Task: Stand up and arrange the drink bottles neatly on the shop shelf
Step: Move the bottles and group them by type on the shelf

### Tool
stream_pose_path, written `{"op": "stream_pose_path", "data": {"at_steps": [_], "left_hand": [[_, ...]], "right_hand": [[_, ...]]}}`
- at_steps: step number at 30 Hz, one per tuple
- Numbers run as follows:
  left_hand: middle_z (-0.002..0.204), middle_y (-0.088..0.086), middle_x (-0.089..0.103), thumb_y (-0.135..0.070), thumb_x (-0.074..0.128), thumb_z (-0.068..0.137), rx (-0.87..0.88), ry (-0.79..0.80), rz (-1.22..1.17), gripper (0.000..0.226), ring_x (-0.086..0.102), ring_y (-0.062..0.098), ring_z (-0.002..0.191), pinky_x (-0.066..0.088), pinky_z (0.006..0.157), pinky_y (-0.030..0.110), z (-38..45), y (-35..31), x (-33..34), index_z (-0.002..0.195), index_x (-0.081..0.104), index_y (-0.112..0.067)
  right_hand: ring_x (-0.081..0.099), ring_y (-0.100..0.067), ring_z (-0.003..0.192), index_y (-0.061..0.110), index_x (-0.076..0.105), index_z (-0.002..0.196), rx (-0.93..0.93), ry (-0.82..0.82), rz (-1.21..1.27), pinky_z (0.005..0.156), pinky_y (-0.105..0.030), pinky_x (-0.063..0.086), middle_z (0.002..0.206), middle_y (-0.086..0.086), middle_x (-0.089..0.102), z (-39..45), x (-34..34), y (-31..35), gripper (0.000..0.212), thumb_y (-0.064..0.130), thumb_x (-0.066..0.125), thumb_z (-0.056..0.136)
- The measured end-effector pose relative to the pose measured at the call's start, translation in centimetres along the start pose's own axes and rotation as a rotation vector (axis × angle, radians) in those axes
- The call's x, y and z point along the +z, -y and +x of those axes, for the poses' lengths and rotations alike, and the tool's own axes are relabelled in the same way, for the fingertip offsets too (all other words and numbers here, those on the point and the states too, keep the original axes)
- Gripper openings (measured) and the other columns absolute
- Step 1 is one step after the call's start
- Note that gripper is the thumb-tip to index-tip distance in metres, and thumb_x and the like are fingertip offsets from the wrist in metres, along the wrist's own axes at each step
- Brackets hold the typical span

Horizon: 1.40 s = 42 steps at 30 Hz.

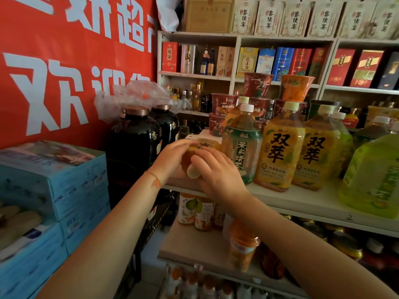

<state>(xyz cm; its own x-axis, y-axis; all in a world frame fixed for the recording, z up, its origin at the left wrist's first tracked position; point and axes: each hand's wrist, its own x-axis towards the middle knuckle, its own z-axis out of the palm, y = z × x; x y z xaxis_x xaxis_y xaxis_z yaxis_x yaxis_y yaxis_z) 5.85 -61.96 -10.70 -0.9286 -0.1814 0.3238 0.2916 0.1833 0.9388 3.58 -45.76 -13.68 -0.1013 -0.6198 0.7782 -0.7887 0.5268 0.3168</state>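
Observation:
A tea bottle [203, 145] lies tipped toward me at the left end of the top shelf [302, 199], its pale cap [193, 171] pointing at me. My left hand [172, 160] grips its left side and my right hand [218, 171] grips its neck and right side. To the right stand a green-labelled jasmine tea bottle [243, 143], two yellow-labelled tea bottles [280, 147] [317, 149] and a large green bottle [373, 173]. On the shelf below stand small tea bottles [195, 211] and an orange drink bottle [243, 244].
Two black ceramic jars [133, 137] covered with a plastic bag stand left of the shelf. Blue cartons [64, 190] are stacked at the far left under a red banner. Instant noodle cups [257, 85] and boxed liquor fill the back shelves.

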Motion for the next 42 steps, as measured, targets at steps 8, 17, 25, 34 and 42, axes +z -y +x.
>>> {"op": "stream_pose_path", "data": {"at_steps": [8,17,25,34,42], "left_hand": [[0.133,-0.011,0.051,-0.007,0.078,0.083,0.193,0.034,0.108,0.088,0.053,0.004,0.122,0.050,0.095,0.018,0.0,0.4,0.4,0.153,0.027,-0.026],[0.155,0.002,0.034,-0.048,0.087,0.068,0.135,-0.323,0.367,0.125,0.042,0.024,0.137,0.045,0.106,0.041,2.5,0.1,4.1,0.158,0.003,-0.029],[0.141,0.004,0.045,-0.039,0.092,0.067,0.128,-0.247,0.309,0.108,0.050,0.023,0.125,0.047,0.099,0.036,5.4,0.4,3.6,0.149,0.023,-0.021],[0.140,-0.004,0.050,-0.040,0.087,0.075,0.089,-0.127,0.230,0.091,0.047,0.011,0.125,0.041,0.106,0.034,6.3,0.7,3.8,0.148,0.033,-0.027],[0.127,-0.013,0.057,-0.023,0.075,0.090,0.426,-0.057,0.154,0.049,0.055,-0.002,0.118,0.047,0.100,0.020,0.7,-1.1,6.3,0.133,0.052,-0.025]], "right_hand": [[0.065,-0.024,0.090,0.009,0.054,0.124,0.417,-0.104,0.244,0.073,-0.043,0.056,0.104,-0.003,0.067,8.6,-2.9,-2.1,0.037,0.037,0.057,0.099],[0.063,-0.024,0.083,0.012,0.049,0.108,0.658,0.182,0.115,0.070,-0.040,0.054,0.091,-0.002,0.060,13.7,-3.2,-4.7,0.035,0.047,0.045,0.102],[0.050,-0.033,0.122,0.002,0.053,0.130,0.421,-0.272,-0.107,0.106,-0.045,0.043,0.128,-0.017,0.053,8.4,-4.1,-7.5,0.042,0.011,0.058,0.089],[0.062,-0.015,0.070,0.010,0.050,0.117,0.858,-0.033,0.257,0.052,-0.025,0.048,0.090,-0.001,0.063,6.9,-5.2,-8.6,0.028,0.033,0.051,0.102],[0.057,-0.007,0.062,0.020,0.048,0.095,0.774,-0.172,0.379,0.048,-0.018,0.044,0.077,0.007,0.059,5.0,-6.3,-7.0,0.025,0.042,0.057,0.099]]}}
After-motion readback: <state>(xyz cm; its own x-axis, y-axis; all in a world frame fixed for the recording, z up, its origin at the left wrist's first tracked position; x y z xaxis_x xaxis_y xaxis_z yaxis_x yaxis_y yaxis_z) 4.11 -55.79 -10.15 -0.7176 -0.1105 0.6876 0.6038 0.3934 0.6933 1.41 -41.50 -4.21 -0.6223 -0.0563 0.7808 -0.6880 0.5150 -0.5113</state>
